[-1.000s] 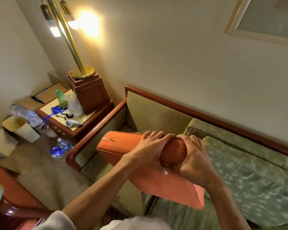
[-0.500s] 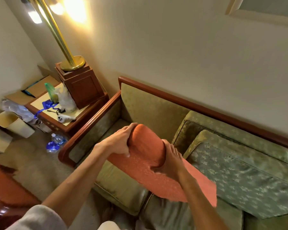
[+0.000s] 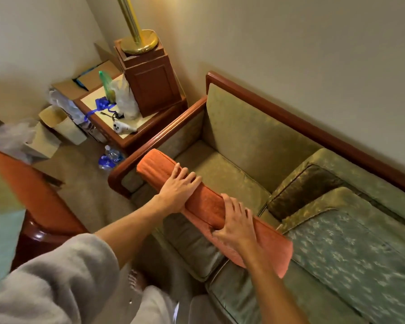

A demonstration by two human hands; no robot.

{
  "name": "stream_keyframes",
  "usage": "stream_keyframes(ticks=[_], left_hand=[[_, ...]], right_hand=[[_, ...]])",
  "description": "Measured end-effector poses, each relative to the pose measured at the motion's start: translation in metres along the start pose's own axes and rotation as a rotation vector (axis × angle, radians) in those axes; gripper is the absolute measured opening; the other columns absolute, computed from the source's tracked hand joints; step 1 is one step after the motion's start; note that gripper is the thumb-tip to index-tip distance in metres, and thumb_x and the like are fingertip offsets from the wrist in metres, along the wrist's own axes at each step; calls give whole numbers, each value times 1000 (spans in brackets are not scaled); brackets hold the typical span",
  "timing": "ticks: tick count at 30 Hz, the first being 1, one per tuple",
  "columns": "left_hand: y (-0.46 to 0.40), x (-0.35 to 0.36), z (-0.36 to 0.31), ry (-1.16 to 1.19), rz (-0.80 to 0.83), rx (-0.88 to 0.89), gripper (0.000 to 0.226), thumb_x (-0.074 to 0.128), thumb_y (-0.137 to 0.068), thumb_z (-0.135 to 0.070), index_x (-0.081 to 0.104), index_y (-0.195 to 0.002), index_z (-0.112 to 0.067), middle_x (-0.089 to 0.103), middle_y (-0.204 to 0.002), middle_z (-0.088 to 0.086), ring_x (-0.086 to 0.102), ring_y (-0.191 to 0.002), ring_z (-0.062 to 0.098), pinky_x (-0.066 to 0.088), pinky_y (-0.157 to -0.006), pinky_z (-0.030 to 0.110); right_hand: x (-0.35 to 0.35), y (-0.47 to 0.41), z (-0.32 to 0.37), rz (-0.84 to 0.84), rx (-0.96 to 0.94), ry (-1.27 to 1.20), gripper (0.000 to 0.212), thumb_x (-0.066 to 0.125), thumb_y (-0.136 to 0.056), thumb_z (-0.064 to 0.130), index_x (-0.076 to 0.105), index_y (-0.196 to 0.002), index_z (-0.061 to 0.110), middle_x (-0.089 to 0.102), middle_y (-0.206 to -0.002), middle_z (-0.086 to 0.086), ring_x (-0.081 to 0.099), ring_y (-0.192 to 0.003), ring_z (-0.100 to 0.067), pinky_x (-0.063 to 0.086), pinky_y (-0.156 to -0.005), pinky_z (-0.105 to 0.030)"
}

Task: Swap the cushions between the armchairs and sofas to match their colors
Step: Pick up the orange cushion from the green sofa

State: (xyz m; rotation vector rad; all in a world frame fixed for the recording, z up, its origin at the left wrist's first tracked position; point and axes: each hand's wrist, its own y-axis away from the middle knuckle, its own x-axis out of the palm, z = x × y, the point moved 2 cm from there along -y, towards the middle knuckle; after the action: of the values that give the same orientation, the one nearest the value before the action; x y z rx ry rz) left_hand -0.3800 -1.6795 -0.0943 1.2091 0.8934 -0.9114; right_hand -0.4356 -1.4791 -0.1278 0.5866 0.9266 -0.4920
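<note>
Above the green sofa (image 3: 239, 146), near its wooden armrest, the orange cushion (image 3: 211, 206) is held clear of the seat. Left hand (image 3: 179, 189) and right hand (image 3: 235, 222) both clasp it. Beyond the armrest, a cardboard box (image 3: 63, 127) stands open, contents indiscernible.

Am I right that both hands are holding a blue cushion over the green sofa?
Not quite: the cushion is orange, not blue, as the head view shows. The left hand and right hand do hold it over the green sofa.
</note>
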Motion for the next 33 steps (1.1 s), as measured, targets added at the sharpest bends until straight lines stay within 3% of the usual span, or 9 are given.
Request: stream_keyframes(ticks=[3, 5, 9, 15, 21, 25, 28, 31, 33], left_hand=[[6, 9, 14, 55, -41, -2, 97, 83, -64, -49, 38, -144, -19, 48, -139, 5, 41, -132, 32, 11, -120, 57], [14, 12, 13, 87, -54, -14, 90, 84, -64, -45, 42, -140, -20, 51, -135, 3, 42, -129, 31, 12, -120, 55], [44, 13, 8, 129, -66, -23, 79, 84, -67, -41, 46, -133, -22, 56, -130, 1, 45, -126, 29, 18, -118, 53], [140, 14, 45, 303, -60, -72, 75, 85, -55, -56, 53, -116, -25, 61, -119, -5, 49, -112, 22, 37, -98, 43], [286, 16, 116, 500, -28, -245, 74, 80, -58, -69, 52, -113, -27, 62, -111, -6, 48, -98, 14, 42, -84, 36], [393, 25, 161, 545, -39, -412, 94, 77, -55, -75, 43, -131, -31, 53, -120, -6, 45, -105, 13, 42, -98, 38], [453, 37, 180, 599, -106, -550, 119, 79, -56, -70, 17, -151, -36, 45, -133, -4, 42, -122, 17, 31, -112, 45], [504, 48, 213, 641, -198, -662, 107, 74, -62, -77, 26, -148, -35, 52, -130, -8, 49, -120, 16, 34, -107, 41], [543, 48, 235, 697, -248, -704, 96, 75, -63, -76, 37, -140, -34, 55, -127, -10, 52, -117, 13, 37, -104, 40]], right_hand=[[7, -6, 9, -35, 29, 175, 114, 80, -58, 57, 23, -149, 19, 46, -134, -5, 45, -123, -28, 34, -108, -48], [7, -1, 17, -59, 37, 195, 100, 79, -61, 51, 33, -144, 17, 54, -126, -5, 51, -114, -28, 39, -100, -48], [-5, 16, 34, -12, 43, 146, 78, 74, -69, 36, 42, -139, 19, 53, -124, -2, 49, -116, -26, 35, -99, -48], [-21, 31, 103, 108, -137, 194, 70, 73, -61, 30, 49, -127, 24, 57, -119, 1, 50, -111, -24, 36, -97, -48], [-30, 39, 250, 235, -513, 305, 87, 43, -52, 71, 57, -123, 20, 61, -117, -1, 54, -109, -27, 36, -87, -43], [-18, 45, 363, 344, -720, 380, 79, 49, -60, 82, 53, -117, 27, 62, -108, 6, 57, -99, -21, 38, -80, -39], [-7, 49, 454, 413, -840, 412, 74, 56, -63, 87, 49, -116, 36, 59, -105, 17, 56, -94, -11, 42, -83, -37], [10, 55, 531, 481, -946, 466, 68, 59, -66, 86, 49, -115, 39, 52, -97, 23, 53, -88, -5, 37, -79, -29], [13, 63, 582, 495, -1030, 507, 67, 65, -67, 82, 50, -115, 38, 58, -98, 19, 57, -88, -9, 36, -76, -29]])
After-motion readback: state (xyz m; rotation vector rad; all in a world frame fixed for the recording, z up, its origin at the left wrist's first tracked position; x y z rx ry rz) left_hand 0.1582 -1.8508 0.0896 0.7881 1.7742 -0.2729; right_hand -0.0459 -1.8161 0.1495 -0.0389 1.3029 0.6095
